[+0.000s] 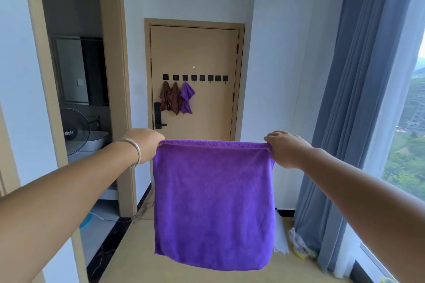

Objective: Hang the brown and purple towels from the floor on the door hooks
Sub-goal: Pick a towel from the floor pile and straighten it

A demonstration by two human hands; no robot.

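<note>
Out in front, a square purple microfibre towel (212, 204) hangs spread above open floor, left hand (143, 145) and right hand (286, 149) each pinching a top corner, well short of the tan door (207, 53) with its black hooks (195, 77).

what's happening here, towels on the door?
A person holds a purple towel spread out by its top corners, left hand and right hand each pinching one. Ahead, the door has a row of black hooks; the three leftmost already carry two brown towels and a purple one. The other five hooks are free.
</note>
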